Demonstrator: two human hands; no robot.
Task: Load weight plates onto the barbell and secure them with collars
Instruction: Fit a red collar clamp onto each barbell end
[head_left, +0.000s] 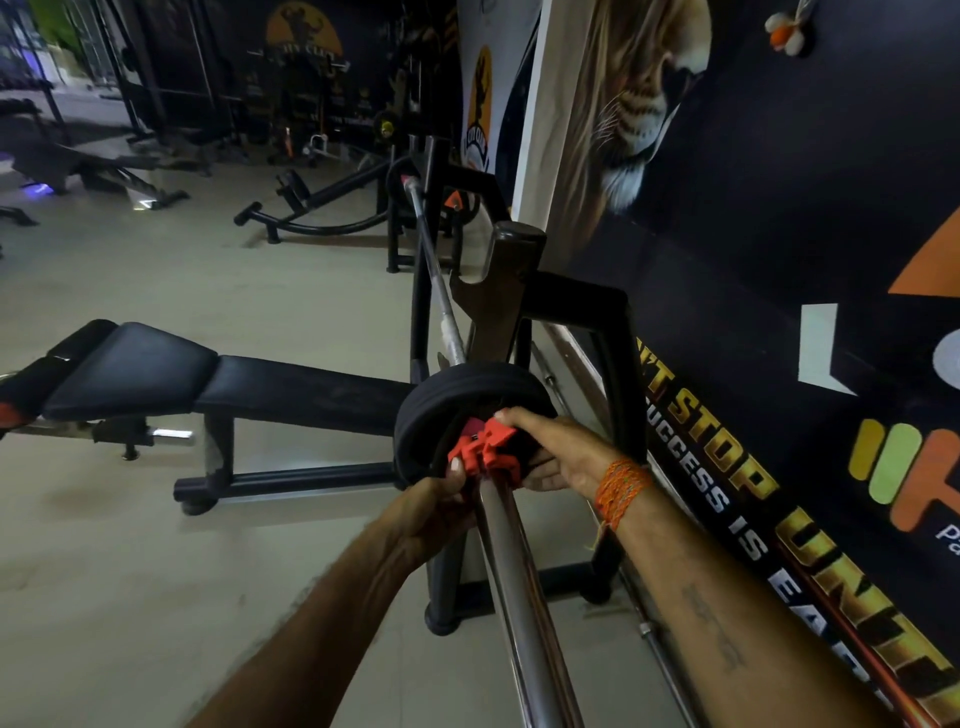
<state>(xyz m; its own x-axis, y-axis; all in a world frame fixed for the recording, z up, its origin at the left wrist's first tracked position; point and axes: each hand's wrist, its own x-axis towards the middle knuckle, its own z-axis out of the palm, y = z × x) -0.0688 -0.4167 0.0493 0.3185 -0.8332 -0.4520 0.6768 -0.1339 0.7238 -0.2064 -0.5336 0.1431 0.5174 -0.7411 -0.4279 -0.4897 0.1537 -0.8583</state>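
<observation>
A steel barbell (524, 613) lies on the bench rack, its sleeve running from the bottom middle up toward the uprights. Black weight plates (441, 410) sit on the sleeve near the rack. A red collar (485, 449) is on the sleeve, pressed against the outer plate. My left hand (441, 499) grips the collar from below and left, thumb on its red edge. My right hand (556, 454) holds it from the right, fingers over the top. An orange thread band wraps my right wrist. The collar's clasp is partly hidden by my fingers.
A black padded bench (208, 379) extends left from the rack. Black rack uprights (618, 374) stand behind the plates, close to a printed wall banner (779, 260) on the right. Another loose bar (660, 654) lies on the floor by the wall. More gym machines (322, 202) stand farther back.
</observation>
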